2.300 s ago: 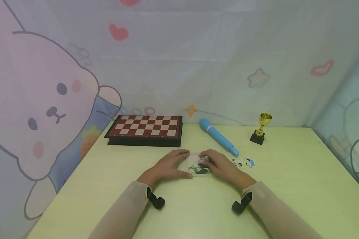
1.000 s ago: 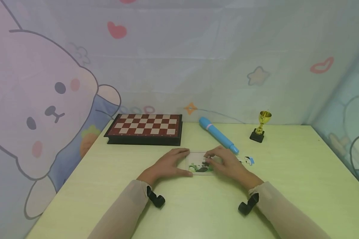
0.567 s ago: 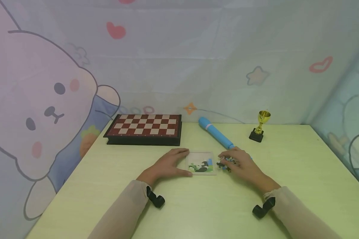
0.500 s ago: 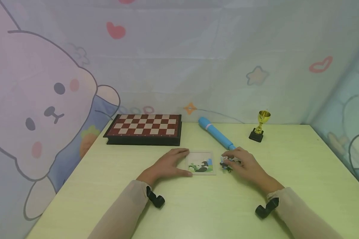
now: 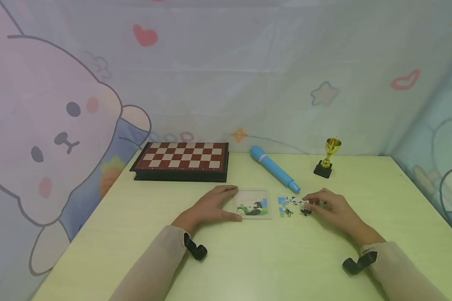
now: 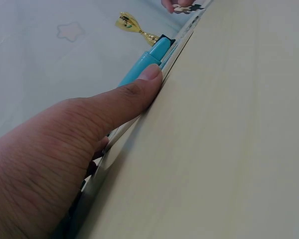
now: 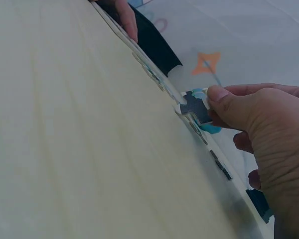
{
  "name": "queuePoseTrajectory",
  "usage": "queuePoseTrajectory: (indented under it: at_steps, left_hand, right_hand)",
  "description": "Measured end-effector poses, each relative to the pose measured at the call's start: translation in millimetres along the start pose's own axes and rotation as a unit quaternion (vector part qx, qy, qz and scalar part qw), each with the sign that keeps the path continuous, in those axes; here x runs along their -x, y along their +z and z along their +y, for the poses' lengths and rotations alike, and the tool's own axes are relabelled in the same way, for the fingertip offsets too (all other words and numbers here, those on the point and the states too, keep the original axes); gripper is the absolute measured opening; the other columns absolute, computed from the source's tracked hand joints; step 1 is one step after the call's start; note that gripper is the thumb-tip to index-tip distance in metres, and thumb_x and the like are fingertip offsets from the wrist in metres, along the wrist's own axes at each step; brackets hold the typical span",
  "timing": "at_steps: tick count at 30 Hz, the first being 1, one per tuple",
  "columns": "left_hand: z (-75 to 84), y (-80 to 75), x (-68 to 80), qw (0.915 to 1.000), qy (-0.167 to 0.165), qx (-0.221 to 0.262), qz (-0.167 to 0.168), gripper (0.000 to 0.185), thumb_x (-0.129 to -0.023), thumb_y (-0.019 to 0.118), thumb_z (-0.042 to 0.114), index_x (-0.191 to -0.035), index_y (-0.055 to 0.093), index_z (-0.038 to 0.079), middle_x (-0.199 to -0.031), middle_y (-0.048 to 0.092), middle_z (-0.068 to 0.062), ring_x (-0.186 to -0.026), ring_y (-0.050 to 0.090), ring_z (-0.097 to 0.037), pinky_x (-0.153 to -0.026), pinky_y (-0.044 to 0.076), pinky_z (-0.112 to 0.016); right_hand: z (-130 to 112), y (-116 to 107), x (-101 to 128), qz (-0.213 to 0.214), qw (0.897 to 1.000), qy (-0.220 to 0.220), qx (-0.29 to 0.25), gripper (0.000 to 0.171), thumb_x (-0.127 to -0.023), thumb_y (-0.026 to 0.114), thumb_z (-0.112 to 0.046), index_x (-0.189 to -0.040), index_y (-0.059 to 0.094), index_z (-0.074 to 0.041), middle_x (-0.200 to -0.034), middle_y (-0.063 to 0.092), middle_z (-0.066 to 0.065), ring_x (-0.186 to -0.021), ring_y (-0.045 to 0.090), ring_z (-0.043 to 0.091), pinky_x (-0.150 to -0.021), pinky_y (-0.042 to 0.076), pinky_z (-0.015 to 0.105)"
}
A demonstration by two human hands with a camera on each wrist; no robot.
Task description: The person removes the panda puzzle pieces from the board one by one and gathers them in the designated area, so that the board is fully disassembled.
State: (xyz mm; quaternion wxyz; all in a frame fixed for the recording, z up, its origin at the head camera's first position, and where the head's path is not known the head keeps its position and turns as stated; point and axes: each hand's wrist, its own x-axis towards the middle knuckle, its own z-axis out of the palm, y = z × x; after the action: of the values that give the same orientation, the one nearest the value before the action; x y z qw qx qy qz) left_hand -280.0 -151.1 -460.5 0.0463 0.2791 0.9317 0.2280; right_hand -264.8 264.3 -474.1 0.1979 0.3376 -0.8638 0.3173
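A square puzzle tray (image 5: 251, 195) lies in the middle of the table, its lower part filled with panda-picture pieces and its upper part bare. My left hand (image 5: 212, 207) holds the tray's left side, thumb at the near corner and fingers at the far one. Right of the tray lie several loose puzzle pieces (image 5: 285, 212) in blue, green, black and white. Over their right end, my right hand (image 5: 333, 210) pinches a puzzle piece (image 7: 193, 106) between thumb and fingertips. It looks dark with a pale edge in the right wrist view; its picture is unclear.
Behind the tray a blue marker-shaped stick (image 5: 275, 169) lies slanted. A red and white chessboard box (image 5: 181, 161) sits at back left. The small gold trophy (image 5: 327, 156) stands at back right, before a printed cloth backdrop (image 5: 226, 75).
My right hand has moved off the tray to the right, across the loose pieces, to their right end. A blue and green part of the tray's picture is uncovered. My left hand stays put.
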Motion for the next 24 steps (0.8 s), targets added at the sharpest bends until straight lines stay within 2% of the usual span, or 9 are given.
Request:
queuePoseTrajectory:
  at_steps: [7,15,24]
  left_hand:
    - [-0.8,0.6,-0.1,1.0,-0.003,-0.001,0.004,0.104,-0.074,0.066,0.081,-0.157,0.039,0.024,-0.159,0.034,0.009,-0.147,0.028,-0.015,-0.118,0.028,-0.042]
    - [-0.6,0.0,-0.5,1.0,-0.002,-0.003,0.001,0.103,-0.075,0.066,0.08,-0.157,0.039,0.023,-0.16,0.033,0.009,-0.147,0.028,-0.015,-0.118,0.028,-0.042]
    - [-2.2,2.9,-1.0,1.0,-0.003,0.0,0.003,0.104,-0.073,0.066,0.082,-0.156,0.039,0.025,-0.16,0.033,0.01,-0.148,0.026,-0.015,-0.118,0.027,-0.042]
  right_hand:
    - [-0.6,2.9,-1.5,-0.035,0.999,0.0,-0.004,0.027,-0.087,0.079,-0.011,-0.113,0.076,-0.018,-0.095,0.064,-0.015,-0.083,0.052,0.004,-0.067,0.046,0.023]
    - [-3.4,8.7,-3.5,-0.031,0.998,-0.045,0.024,0.029,-0.083,0.081,-0.005,-0.111,0.074,-0.013,-0.094,0.071,-0.01,-0.083,0.051,0.01,-0.065,0.044,0.024]
    - [-4.9,9.2,-5.6,-0.022,0.995,-0.071,0.059,0.027,-0.078,0.086,-0.01,-0.102,0.073,-0.013,-0.09,0.067,-0.011,-0.081,0.05,0.011,-0.068,0.041,0.025]
